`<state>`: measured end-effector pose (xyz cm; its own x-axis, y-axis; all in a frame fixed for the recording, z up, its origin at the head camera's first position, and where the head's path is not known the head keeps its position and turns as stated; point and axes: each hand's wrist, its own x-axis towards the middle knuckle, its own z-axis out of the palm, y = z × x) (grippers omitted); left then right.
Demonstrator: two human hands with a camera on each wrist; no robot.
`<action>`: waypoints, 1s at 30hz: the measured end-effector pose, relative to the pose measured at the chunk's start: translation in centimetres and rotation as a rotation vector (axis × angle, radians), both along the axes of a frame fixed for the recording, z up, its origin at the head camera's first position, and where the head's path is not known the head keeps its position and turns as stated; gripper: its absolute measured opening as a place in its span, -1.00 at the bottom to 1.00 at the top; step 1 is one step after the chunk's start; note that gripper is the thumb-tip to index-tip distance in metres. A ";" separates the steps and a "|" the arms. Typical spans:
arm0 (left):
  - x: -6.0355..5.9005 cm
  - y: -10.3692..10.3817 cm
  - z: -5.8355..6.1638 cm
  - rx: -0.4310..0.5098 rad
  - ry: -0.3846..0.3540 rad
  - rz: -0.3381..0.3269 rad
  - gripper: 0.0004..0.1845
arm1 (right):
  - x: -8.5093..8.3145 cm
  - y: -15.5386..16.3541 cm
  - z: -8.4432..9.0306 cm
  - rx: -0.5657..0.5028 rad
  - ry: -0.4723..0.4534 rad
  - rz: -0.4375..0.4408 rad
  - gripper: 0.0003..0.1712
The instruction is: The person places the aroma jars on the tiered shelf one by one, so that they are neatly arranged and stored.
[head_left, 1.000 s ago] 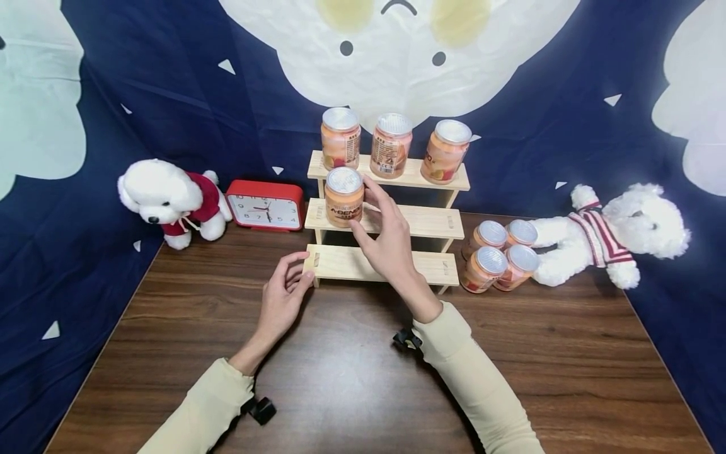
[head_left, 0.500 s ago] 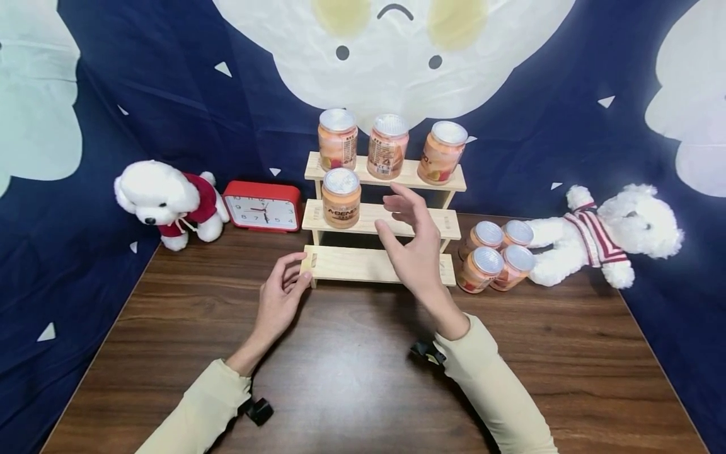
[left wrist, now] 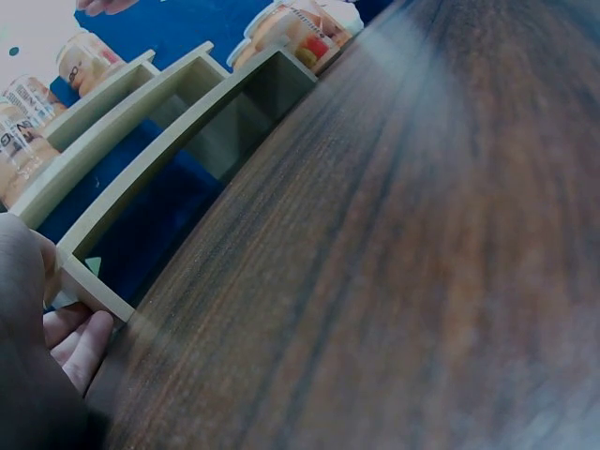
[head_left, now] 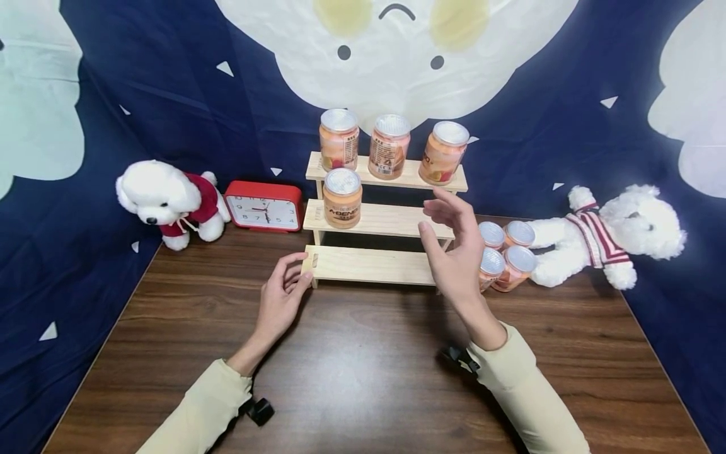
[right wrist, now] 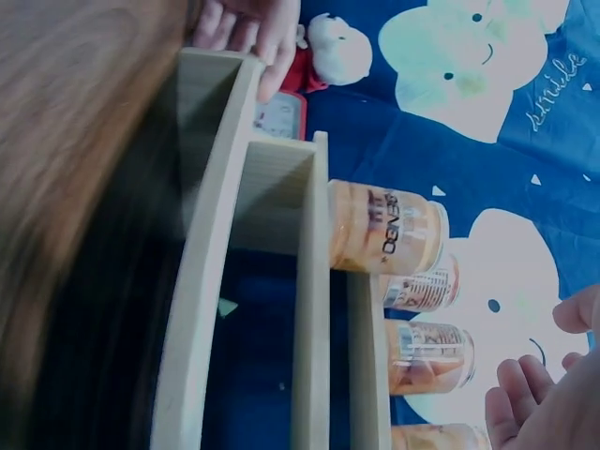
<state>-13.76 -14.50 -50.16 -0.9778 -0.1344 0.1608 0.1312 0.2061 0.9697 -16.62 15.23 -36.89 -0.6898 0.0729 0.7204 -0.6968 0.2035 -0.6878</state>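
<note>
A three-step wooden display stand point(head_left: 368, 265) stands on the table. My left hand point(head_left: 280, 299) grips its lower left end; in the left wrist view the fingers point(left wrist: 82, 347) bend round the end board. On the middle step, at the left, stands one canned-fruit jar point(head_left: 343, 205) with a silvery lid. Three similar jars line the top step: left point(head_left: 339, 145), middle point(head_left: 389, 151) and right point(head_left: 444, 157). My right hand point(head_left: 458, 252) hovers at the stand's right side, holding nothing, with fingers spread from the thumb. It partly covers a cluster of several jars point(head_left: 515, 268).
Left of the stand are a red alarm clock point(head_left: 265, 208) and a white toy dog point(head_left: 170, 202) in a red top. A white teddy bear point(head_left: 601, 233) lies at the right. Behind hangs a dark blue cloth point(head_left: 187, 82) with cloud prints.
My right hand let go of the jar on the middle step and moved right, towards the clustered jars. The left hand has stayed at the stand's end.
</note>
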 end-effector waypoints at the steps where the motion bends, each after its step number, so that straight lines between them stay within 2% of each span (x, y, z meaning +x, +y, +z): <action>1: 0.0 0.0 0.0 -0.003 -0.002 0.000 -0.57 | 0.1 0.3 -0.1 -0.001 0.000 -0.009 -0.43; 5: 0.0 0.0 0.1 -0.004 -0.001 0.002 -0.56 | 0.8 1.4 -0.8 0.002 -0.016 -0.033 -0.44; 13: 0.0 0.0 0.3 -0.002 -0.003 0.005 -0.57 | 2.3 3.4 -1.9 0.000 -0.045 -0.018 -0.40; 30: 0.0 0.1 0.2 -0.004 -0.006 0.001 -0.56 | 4.3 8.0 -3.8 0.043 -0.089 -0.152 -0.46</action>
<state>-13.76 -14.43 -49.95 -0.9786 -0.1344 0.1557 0.1253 0.2105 0.9695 -12.33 23.20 -40.68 -0.7345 0.1516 0.6614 -0.5925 0.3318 -0.7340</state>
